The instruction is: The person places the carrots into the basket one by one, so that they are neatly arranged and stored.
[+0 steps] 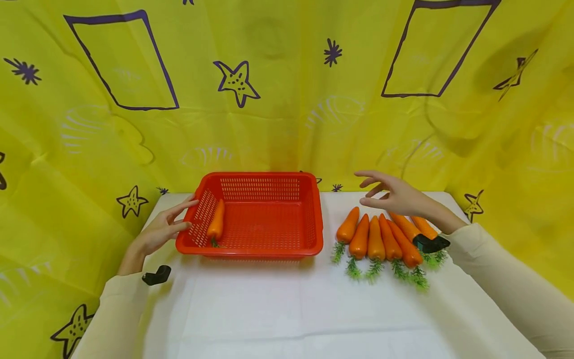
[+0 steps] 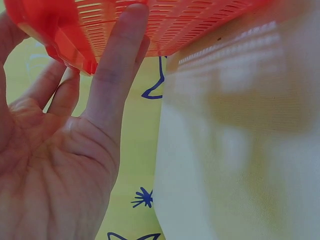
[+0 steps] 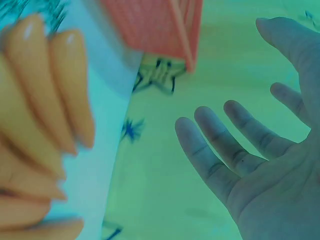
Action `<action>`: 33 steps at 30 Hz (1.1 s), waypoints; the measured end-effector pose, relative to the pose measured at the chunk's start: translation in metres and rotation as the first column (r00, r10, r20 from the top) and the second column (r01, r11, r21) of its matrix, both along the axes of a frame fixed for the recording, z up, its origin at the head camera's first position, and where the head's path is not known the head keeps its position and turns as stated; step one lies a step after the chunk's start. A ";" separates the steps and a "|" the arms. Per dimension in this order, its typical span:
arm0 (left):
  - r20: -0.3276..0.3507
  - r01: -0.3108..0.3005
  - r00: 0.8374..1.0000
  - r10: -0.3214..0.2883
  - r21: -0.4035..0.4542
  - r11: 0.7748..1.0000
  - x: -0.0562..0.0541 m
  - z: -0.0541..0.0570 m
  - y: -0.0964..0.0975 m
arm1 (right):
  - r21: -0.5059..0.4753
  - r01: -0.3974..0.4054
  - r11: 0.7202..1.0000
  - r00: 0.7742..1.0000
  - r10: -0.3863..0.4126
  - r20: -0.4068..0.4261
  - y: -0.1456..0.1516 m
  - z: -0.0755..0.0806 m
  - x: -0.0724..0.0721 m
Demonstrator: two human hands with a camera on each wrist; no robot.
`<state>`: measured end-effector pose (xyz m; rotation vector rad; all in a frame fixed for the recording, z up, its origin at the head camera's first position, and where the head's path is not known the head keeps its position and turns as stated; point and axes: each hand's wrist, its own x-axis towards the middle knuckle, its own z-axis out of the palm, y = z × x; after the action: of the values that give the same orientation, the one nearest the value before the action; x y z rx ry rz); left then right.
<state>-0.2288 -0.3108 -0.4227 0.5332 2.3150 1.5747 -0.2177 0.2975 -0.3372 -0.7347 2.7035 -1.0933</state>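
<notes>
A red plastic basket [image 1: 264,253] with slotted walls stands on the white table. One carrot [image 1: 217,222] lies inside it along the left wall, its green top toward me. My left hand [image 1: 157,232] is at the basket's left end, fairly straight fingers and thumb touching its rim and outer wall. In the left wrist view, one long digit of the left hand [image 2: 60,150] lies against the slotted wall. My right hand [image 1: 394,194], empty with fingers spread, hovers over the far side of a row of several carrots [image 1: 375,239] on the right.
A white cloth covers the table [image 1: 251,309]. Behind it and along both sides hangs a yellow curtain [image 1: 278,124] with dark star drawings. The carrots' leafy green tops [image 1: 353,269] point toward the front edge.
</notes>
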 end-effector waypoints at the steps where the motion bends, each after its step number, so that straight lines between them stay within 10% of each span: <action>1: -0.001 0.000 1.000 0.000 -0.002 1.000 0.000 0.000 0.000 | 0.005 0.015 1.000 1.000 -0.015 -0.006 0.007 -0.001 0.002; 14: -0.010 0.007 1.000 -0.007 0.004 1.000 -0.001 -0.001 -0.001 | 0.054 0.157 0.986 0.988 -0.156 -0.025 0.074 -0.018 0.017; 33: 0.029 0.027 0.999 -0.027 0.015 1.000 -0.003 -0.004 -0.005 | 0.052 0.254 0.966 0.942 -0.260 0.214 0.144 -0.061 0.012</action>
<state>-0.2315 -0.3159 -0.4270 0.5394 2.2673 1.5776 -0.2058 0.4416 -0.3980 -0.2405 2.6650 -1.1169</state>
